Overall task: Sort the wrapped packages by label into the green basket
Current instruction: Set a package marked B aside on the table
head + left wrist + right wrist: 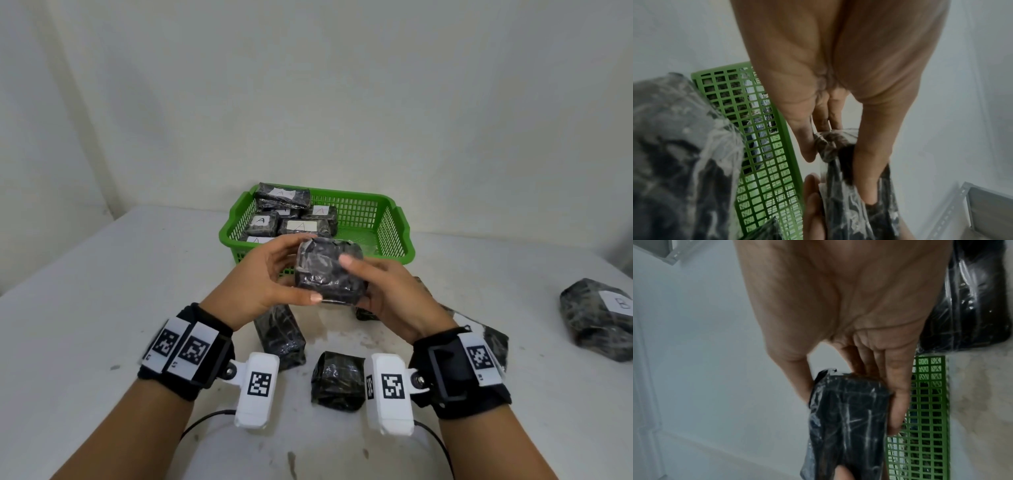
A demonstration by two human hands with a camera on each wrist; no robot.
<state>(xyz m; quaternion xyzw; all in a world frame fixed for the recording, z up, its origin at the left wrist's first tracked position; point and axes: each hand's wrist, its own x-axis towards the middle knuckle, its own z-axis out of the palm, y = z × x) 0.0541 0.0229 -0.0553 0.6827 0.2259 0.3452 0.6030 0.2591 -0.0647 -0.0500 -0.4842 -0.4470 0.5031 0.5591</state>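
Wrapped package (329,270), black under clear film, held up off the table (102,308) in front of the green basket's (394,240) near wall; no label visible on the sides facing the camera. Left hand (263,277) grips its left side, thumb along the lower edge, fingers curled over the top. Right hand (387,291) clasps the right side, thumb pressed on the front face, fingers behind. Palms face each other, wrists raised. Basket holds several packages marked "A" (301,226), stacked toward its left. Unsorted packages (337,382) lie on the table beneath the hands; a package marked "B" (599,318) sits far right.
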